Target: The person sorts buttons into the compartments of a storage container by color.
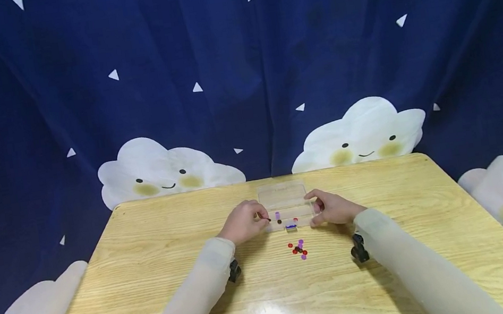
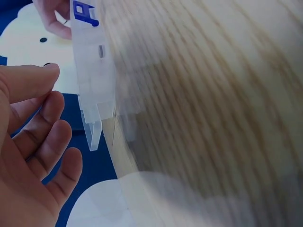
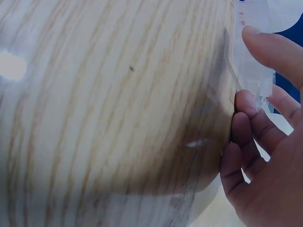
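Observation:
A clear plastic box (image 1: 301, 212) stands on the table with its lid (image 1: 282, 194) opened toward the back. My left hand (image 1: 244, 222) is over the box's left end, pinching a small dark disc (image 2: 48, 64) between thumb and forefinger. My right hand (image 1: 333, 207) grips the right end of the box, thumb at the near side and fingers curled at the end wall (image 3: 255, 61). Inside the box lie a dark disc (image 1: 279, 221), purple discs (image 1: 277, 214) and a red one (image 1: 295, 219). A blue latch (image 1: 291, 226) marks its front.
In front of the box, several small red, purple and dark discs (image 1: 299, 250) lie loosely together on the wooden table (image 1: 171, 275). A dark blue curtain (image 1: 239, 73) with white clouds hangs right behind the table's back edge.

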A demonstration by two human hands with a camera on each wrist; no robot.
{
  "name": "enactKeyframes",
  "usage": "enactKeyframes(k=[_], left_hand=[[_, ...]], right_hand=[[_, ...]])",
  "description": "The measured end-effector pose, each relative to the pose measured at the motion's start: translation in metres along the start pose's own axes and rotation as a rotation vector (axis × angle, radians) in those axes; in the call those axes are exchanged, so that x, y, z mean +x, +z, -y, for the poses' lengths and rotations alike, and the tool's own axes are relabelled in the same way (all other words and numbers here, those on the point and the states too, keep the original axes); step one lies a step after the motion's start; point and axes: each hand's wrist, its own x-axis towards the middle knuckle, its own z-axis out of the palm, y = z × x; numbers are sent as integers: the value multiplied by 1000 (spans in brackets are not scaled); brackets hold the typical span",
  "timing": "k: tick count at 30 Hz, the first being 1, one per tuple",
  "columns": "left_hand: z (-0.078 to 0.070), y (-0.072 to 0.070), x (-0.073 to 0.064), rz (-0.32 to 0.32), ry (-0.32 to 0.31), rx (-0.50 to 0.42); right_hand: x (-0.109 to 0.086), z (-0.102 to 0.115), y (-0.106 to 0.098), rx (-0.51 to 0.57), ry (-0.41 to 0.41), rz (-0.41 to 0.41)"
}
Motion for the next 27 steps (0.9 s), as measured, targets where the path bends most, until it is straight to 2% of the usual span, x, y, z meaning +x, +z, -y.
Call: enactKeyframes(k=[7, 11, 16, 27], left_hand=[[-4, 0, 5, -12, 15, 7], [-6, 3, 9, -14, -4, 6], [-10, 8, 11, 20, -40, 41], [-12, 15, 13, 23, -39, 61]], right_hand=[[-1, 4, -1, -5, 0, 1], [-3, 6, -1, -4, -5, 2], [-4, 6, 1, 17, -9, 11], [-2, 4, 0, 28, 2, 2]])
